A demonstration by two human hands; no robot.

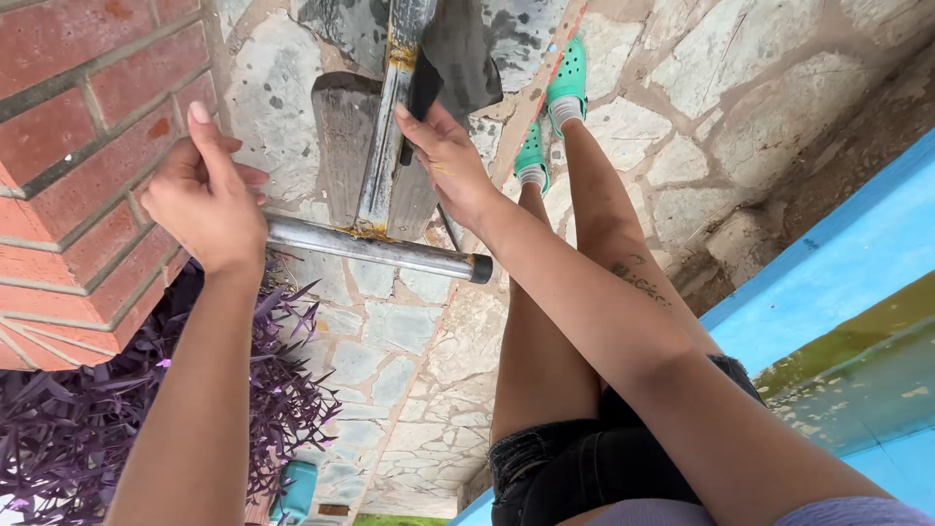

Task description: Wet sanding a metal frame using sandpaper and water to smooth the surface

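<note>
- Right hand (443, 161): fingers are closed round a dark handle (422, 93); the handle is held against the upright metal bar (388, 127) of a grey frame.
- Left hand (205, 195): fingers are curled, thumb raised; what is gripped cannot be told; the hand is set at the end of the horizontal metal tube (380, 250), beside the brick wall (68, 146).
- Wooden board (343, 146) is seen behind the bar; purple plant (58, 429) below; stone paving (409, 331) underfoot.

An outdoor scene in daylight. A red brick wall (68, 146) rises at the left edge. Below it grows a purple-leaved plant (78, 429). The ground is irregular pale stone paving (409, 341) with mortar joints. At the right edge runs a bright blue painted surface (838, 253), stained green.
</note>
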